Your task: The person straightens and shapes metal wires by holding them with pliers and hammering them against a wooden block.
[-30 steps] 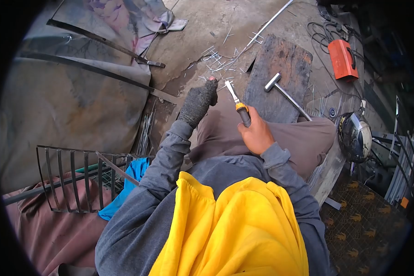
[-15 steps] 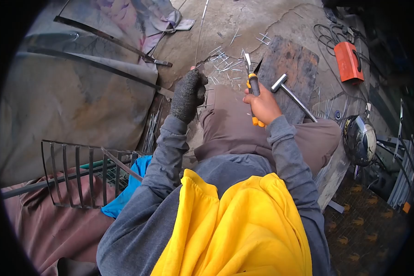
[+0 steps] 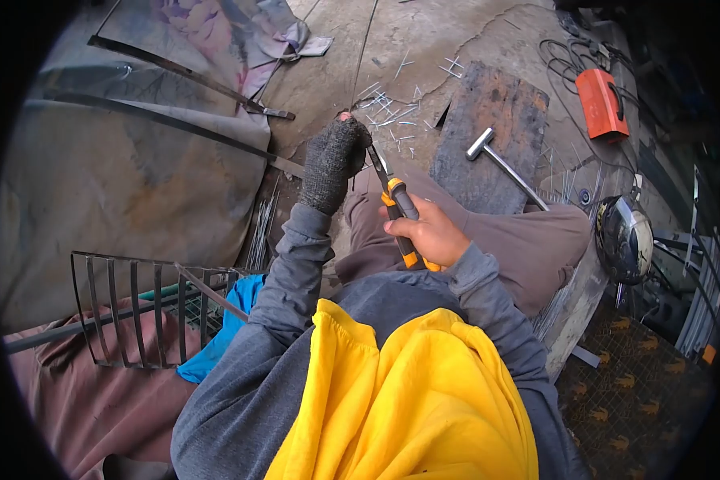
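Note:
My left hand (image 3: 334,164), in a dark knitted glove with a bare fingertip, is closed around a thin metal rod (image 3: 366,46) that runs up and away over the floor. Bare, my right hand (image 3: 430,230) grips pliers (image 3: 398,210) with orange and black handles. The jaws of the pliers are beside the fingers of my left hand, at its right side; what lies between the jaws is too small to tell. Beyond both hands, cut pieces of thin wire (image 3: 388,110) lie scattered on the concrete floor.
A hammer (image 3: 505,166) rests against a worn wooden board (image 3: 488,120) at the right. Farther right are an orange box with cables (image 3: 602,106) and a welding helmet (image 3: 622,240). On the left are a metal grate (image 3: 136,312), flat bars (image 3: 168,62) and a large sheet (image 3: 120,192).
My right hand has moved left and down, and the pliers, earlier apart from my left hand with their handles together, now have spread handles and jaws beside that hand.

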`<state>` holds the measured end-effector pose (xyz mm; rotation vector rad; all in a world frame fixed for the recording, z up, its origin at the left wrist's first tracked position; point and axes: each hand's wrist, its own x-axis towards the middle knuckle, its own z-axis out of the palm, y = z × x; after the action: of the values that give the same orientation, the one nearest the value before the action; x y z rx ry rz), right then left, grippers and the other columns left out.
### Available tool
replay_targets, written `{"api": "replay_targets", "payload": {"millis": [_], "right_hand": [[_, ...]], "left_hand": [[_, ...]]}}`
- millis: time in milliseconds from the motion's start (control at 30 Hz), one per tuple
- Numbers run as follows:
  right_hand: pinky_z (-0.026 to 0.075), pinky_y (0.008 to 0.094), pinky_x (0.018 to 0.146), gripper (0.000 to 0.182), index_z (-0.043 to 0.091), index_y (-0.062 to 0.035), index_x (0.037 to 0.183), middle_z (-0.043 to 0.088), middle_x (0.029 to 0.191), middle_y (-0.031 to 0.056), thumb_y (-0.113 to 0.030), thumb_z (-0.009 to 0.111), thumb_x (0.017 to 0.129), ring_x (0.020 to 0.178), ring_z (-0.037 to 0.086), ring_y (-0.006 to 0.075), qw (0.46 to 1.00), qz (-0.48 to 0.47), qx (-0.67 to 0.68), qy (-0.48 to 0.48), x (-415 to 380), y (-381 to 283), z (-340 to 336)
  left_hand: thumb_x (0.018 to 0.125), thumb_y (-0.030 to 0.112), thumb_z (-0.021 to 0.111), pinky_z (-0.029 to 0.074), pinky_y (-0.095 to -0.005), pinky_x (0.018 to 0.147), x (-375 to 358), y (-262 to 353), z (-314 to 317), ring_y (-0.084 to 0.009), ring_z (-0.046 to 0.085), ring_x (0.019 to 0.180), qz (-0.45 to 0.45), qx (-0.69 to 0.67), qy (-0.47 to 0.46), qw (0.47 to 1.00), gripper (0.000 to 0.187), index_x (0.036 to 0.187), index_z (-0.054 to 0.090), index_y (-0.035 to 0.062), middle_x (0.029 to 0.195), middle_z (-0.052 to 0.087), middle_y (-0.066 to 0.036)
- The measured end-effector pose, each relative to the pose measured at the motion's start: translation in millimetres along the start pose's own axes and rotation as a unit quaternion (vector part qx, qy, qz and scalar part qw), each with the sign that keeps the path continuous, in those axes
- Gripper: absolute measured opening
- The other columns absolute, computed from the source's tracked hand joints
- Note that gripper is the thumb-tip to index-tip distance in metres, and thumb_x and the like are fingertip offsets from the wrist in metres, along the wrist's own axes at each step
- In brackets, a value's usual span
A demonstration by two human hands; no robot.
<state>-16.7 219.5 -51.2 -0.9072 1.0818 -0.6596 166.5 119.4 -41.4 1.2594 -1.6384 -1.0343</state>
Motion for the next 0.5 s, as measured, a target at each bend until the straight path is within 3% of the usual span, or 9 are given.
{"api": "replay_targets", "payload": {"millis": [67,100,167,200,267,300,367,500], "right_hand": [[0.048,0.0261,0.068,0.036,0.057,0.0004,0.121,0.063,0.098,0.004,-0.009,0.062,0.087,0.079,0.058,0.0109,0.999,0.003,0.041,-0.013,-2.3,-1.0,3.9],[0.048,0.0261,0.068,0.036,0.057,0.0004,0.121,0.063,0.098,0.004,-0.009,0.062,0.087,0.079,0.058,0.0109,0.999,0.004,0.041,-0.012,-2.7,-0.9,5.6],[0.048,0.0256,0.064,0.036,0.057,0.0002,0.121,0.061,0.094,0.0039,-0.01,0.062,0.087,0.075,0.058,0.0116,0.991,0.052,0.126,-0.017,-3.3,-1.0,7.5],[0.048,0.0256,0.064,0.036,0.057,0.0002,0.121,0.061,0.094,0.0039,-0.01,0.062,0.087,0.075,0.058,0.0116,0.99,0.053,0.126,-0.016,-4.0,-1.5,6.8],[0.048,0.0257,0.061,0.039,0.054,0.0002,0.124,0.057,0.086,0.0028,-0.01,0.061,0.087,0.072,0.057,0.0116,0.989,0.067,0.129,-0.03,-5.7,-2.5,4.6],[0.048,0.0257,0.061,0.039,0.054,0.0002,0.124,0.057,0.086,0.0028,-0.01,0.061,0.087,0.072,0.057,0.0116,0.989,0.068,0.129,-0.03,-5.7,-1.5,4.7],[0.049,0.0267,0.062,0.045,0.05,0.0005,0.13,0.053,0.085,0.0027,-0.009,0.059,0.087,0.072,0.055,0.0111,0.982,0.029,0.188,-0.025,-6.0,1.4,5.1],[0.048,0.0266,0.063,0.051,0.045,0.001,0.135,0.052,0.087,0.0035,-0.007,0.059,0.086,0.074,0.054,0.0111,0.966,0.0,0.259,-0.016,-9.3,-2.0,3.3]], "left_hand": [[0.104,0.033,0.048,0.045,-0.0301,0.062,0.0,3.9,4.3,-0.012,0.055,0.065,0.13,0.081,-0.002,0.988,0.039,0.087,0.061,0.0006,0.071,0.057,-0.003],[0.104,0.033,0.048,0.045,-0.0301,0.062,-1.0,2.4,4.1,-0.012,0.055,0.065,0.13,0.08,-0.003,0.988,0.039,0.087,0.061,0.0006,0.071,0.057,-0.003],[0.102,0.032,0.051,0.049,-0.0314,0.067,-3.5,-1.6,3.3,-0.0131,0.057,0.068,-0.004,-0.039,-0.069,0.997,0.036,0.092,0.065,0.0003,0.079,0.061,-0.004],[0.102,0.032,0.051,0.049,-0.0314,0.067,-4.2,4.5,3.6,-0.0131,0.057,0.068,-0.004,-0.039,-0.069,0.997,0.036,0.092,0.065,0.0003,0.079,0.061,-0.004],[0.102,0.032,0.053,0.05,-0.0306,0.074,-4.9,17.9,4.7,-0.014,0.059,0.076,-0.13,-0.149,-0.068,0.978,0.034,0.099,0.065,0.0006,0.089,0.064,-0.006],[0.102,0.032,0.053,0.05,-0.0306,0.074,-4.4,14.9,6.8,-0.014,0.059,0.076,-0.131,-0.149,-0.068,0.978,0.034,0.099,0.065,0.0006,0.089,0.064,-0.006],[0.102,0.032,0.053,0.049,-0.0297,0.08,-3.3,6.4,10.4,-0.0153,0.061,0.086,-0.009,-0.03,0.01,0.999,0.033,0.107,0.065,0.0012,0.097,0.065,-0.008],[0.101,0.032,0.054,0.048,-0.0297,0.084,-7.3,6.7,7.5,-0.0167,0.061,0.093,-0.022,-0.061,0.037,0.997,0.034,0.113,0.064,0.001,0.102,0.065,-0.01]]}}
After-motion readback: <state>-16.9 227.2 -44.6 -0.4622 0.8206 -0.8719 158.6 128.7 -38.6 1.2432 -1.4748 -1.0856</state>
